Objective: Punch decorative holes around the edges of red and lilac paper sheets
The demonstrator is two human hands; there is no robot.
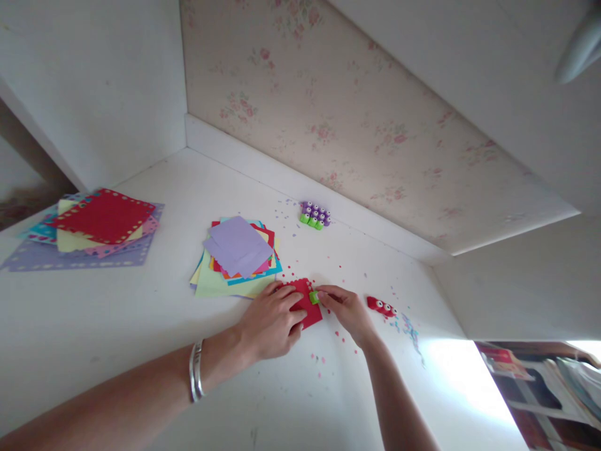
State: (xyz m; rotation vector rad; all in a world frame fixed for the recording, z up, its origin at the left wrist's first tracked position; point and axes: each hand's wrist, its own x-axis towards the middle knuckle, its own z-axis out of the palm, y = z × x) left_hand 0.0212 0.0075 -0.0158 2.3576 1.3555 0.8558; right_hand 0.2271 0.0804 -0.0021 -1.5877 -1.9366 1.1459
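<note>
A small sheet of red paper (307,316) lies on the white tabletop, with punched notches along its far edge. My left hand (272,322) rests over its left part, fingers spread and pressing it down. At the sheet's right edge, my right hand (345,307) pinches a small green paper punch (314,297). The fingers partly cover the punch, and whether paper sits in its slot cannot be made out. Left of the sheet is a pile of coloured papers, with a purple sheet (239,244) on top. Red punched bits (342,335) lie scattered around the hands.
Several purple and green punches (315,215) stand grouped near the wall. Red punches (381,306) sit in a row to the right, beside blue and purple confetti (410,332). At far left, a red sheet (106,216) with punched edges tops another pile.
</note>
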